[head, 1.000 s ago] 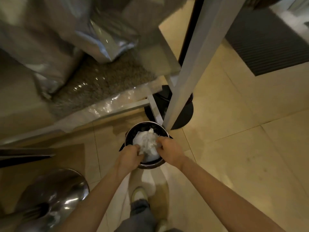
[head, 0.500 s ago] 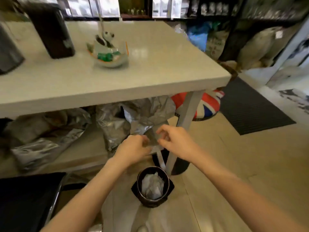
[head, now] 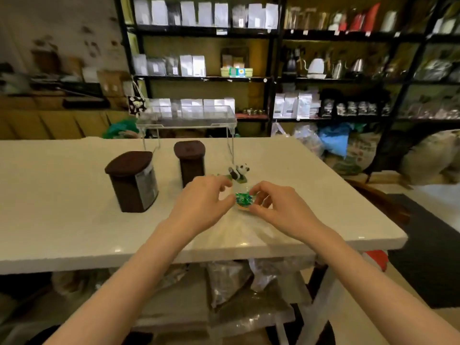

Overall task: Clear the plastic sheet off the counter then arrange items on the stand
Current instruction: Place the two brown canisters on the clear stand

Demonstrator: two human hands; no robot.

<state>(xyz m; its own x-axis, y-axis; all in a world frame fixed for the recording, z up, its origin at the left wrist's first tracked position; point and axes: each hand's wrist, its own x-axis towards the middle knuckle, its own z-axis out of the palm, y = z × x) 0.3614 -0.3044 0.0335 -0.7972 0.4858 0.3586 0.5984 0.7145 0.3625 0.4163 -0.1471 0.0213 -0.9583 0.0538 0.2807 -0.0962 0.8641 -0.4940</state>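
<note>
A small ornament bowl (head: 242, 199) with green contents and a panda figure (head: 239, 171) at its back rests on the white counter (head: 62, 220), right of centre. My right hand (head: 281, 210) curls round the bowl's right side, thumb low and index finger on top. My left hand (head: 201, 202) is at its left side with fingers spread and the thumb tip against it. A clear acrylic stand (head: 186, 118) rises at the counter's far edge with nothing on its top. Two dark brown lidded canisters (head: 132, 183) (head: 190, 161) stand in front of it. No plastic sheet lies on the counter.
Black shelving (head: 271, 78) full of bags, boxes and kettles lines the wall behind. Silver and clear bags (head: 239, 295) fill the shelf under the counter. Sacks (head: 428, 158) and a dark floor mat (head: 423, 245) lie to the right.
My view has risen from the bin on the floor to the counter top. Both hands left the crumpled plastic in the bin and came up to the panda bowl.
</note>
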